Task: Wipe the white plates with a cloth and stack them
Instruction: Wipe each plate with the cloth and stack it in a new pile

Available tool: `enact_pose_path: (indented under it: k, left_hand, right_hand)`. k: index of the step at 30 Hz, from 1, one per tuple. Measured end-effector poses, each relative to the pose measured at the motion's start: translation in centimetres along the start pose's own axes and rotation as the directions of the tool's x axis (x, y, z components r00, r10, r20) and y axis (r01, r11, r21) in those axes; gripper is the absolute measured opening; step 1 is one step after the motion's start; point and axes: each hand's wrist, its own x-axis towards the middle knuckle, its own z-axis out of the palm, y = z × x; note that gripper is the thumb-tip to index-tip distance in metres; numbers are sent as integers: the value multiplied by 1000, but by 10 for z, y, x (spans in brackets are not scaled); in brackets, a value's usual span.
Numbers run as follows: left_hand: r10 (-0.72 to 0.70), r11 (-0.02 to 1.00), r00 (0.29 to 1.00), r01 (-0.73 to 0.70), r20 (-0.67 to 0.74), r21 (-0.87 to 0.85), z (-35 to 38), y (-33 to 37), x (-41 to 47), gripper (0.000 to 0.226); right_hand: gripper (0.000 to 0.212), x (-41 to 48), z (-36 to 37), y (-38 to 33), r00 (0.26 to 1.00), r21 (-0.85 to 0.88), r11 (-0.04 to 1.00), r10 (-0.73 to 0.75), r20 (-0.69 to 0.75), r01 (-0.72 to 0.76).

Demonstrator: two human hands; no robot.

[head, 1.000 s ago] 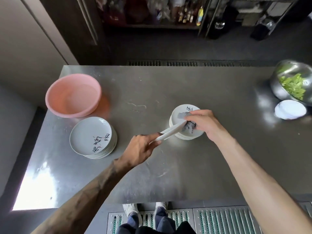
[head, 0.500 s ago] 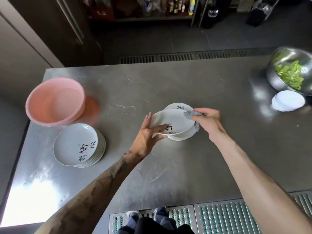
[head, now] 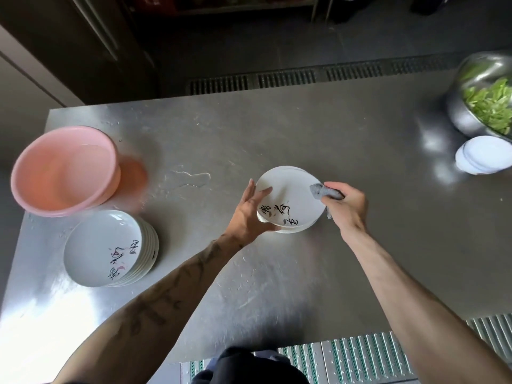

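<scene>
Head view: we look down on a round white plate (head: 293, 195). It is glossy, with black brush-written characters and a small pink mark near its near rim. Our left hand (head: 248, 217) grips its left rim, thumb laid across the face. Our right hand (head: 347, 207) curls its fingers tight round a bunched grey cloth (head: 318, 189), which touches the plate's right rim.

The plate lies over a short stack of like plates (head: 293, 231) around the middle of the counter (head: 304, 128); we cannot tell whether it rests on them.

The counter is scratched steel with a small puddle (head: 194, 178). Near its left edge a taller plate stack (head: 105, 245) stands just beside a pink basin (head: 63, 173). At the right edge are a steel bowl (head: 460, 112) of greens and some white discs (head: 484, 155). Beyond the far edge a drain grate (head: 285, 79) crosses the dark floor.
</scene>
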Motion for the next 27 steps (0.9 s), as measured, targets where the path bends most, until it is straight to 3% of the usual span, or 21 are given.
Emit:
enact_pose_path:
  k: [6,12,20,23,27]
  left_hand:
    - [88,995,996,-88,-4,54,16,-21,2,104]
    - [93,981,996,-90,-10,174,22,-25,7,109]
    - [-16,994,994,27,-105,103,11,-29,-21,85]
    - [-14,995,973,37,-232,95,-24,-42,-57,61]
    - [-11,976,867,117,-498,182,-98,-78,-117,39]
  right_hand:
    - [39,-1,1,8,999,-25,999,-44,7,45]
    - [37,-15,-9,5,999,26,999,-39,-38,40]
    - [35,-70,-14,-1,995,167,985,-20,-94,36]
    - [34,-90,9,-7,999,167,986,1,-34,5]
    - [34,-121,57,-16,997,173,985,-22,79,8]
